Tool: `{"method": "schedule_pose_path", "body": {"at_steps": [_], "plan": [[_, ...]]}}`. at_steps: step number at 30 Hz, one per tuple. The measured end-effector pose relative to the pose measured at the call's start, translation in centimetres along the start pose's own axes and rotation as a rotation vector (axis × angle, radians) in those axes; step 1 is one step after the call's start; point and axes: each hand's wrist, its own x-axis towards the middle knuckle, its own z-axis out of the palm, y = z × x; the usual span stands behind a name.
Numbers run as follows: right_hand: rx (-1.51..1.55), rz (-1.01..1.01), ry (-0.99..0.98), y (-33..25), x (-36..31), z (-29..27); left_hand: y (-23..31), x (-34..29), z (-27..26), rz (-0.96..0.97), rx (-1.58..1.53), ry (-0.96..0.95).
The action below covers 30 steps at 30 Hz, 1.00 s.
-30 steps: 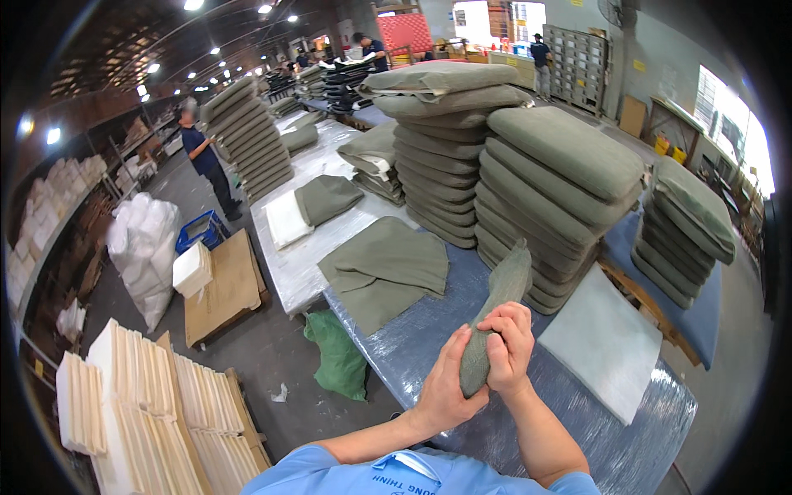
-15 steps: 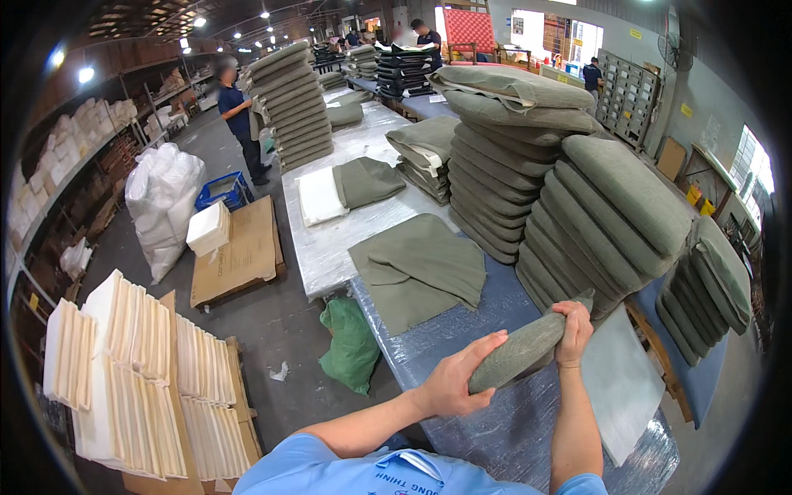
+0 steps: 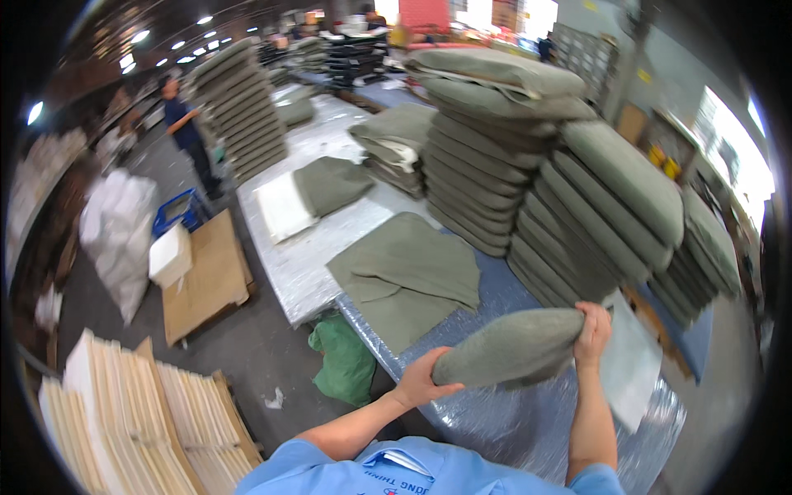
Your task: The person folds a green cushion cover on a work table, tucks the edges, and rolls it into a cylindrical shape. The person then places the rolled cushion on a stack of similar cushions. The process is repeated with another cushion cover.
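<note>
A grey-green fabric-covered cushion is held between my hands above the near part of the table. My left hand grips its left end, thumb underneath. My right hand is closed around the upper right corner. Just beyond, an unfilled grey-green fabric cover lies loosely folded on the plastic-wrapped table. Farther off rests a white foam pad with a grey-green cover over its right part. A pale flat sheet lies on the table right of my right hand.
Tall stacks of finished cushions and leaning cushions stand at the right. Upright foam pads fill the lower left. A green sack sits beside the table; cardboard and a white sack lie left. A person stands farther back.
The cushion has been turned flatter and pulled wider between my hands. My left hand has shifted left, my right hand slightly right. The view has tilted, moving the scene left.
</note>
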Motion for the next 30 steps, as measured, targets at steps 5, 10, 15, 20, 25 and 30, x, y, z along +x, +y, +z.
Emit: {"method": "schedule_pose_path", "body": {"at_steps": [5,10,15,20,25,30], "plan": [[-0.030,0.120,0.031,0.6,-0.7,-1.4,-3.5,-1.1,-1.0,-0.156,0.098,-0.061],[-0.014,0.169,0.132,1.6,-2.8,-4.5,-6.3,-2.3,-0.1,-0.254,0.116,-0.138],[0.019,0.292,0.232,3.7,-6.0,-7.9,-8.1,-1.2,2.2,-0.390,-0.161,-0.100],[0.271,0.786,0.401,6.9,-12.2,-12.9,-5.8,6.2,3.2,-0.400,-0.270,-0.167],[0.799,1.174,0.667,7.2,-24.8,-14.6,3.4,12.9,5.3,-0.071,-0.090,-0.336],[0.897,1.408,0.537,7.2,-31.9,-15.2,4.3,13.2,8.0,-0.051,-0.261,-0.440]]}}
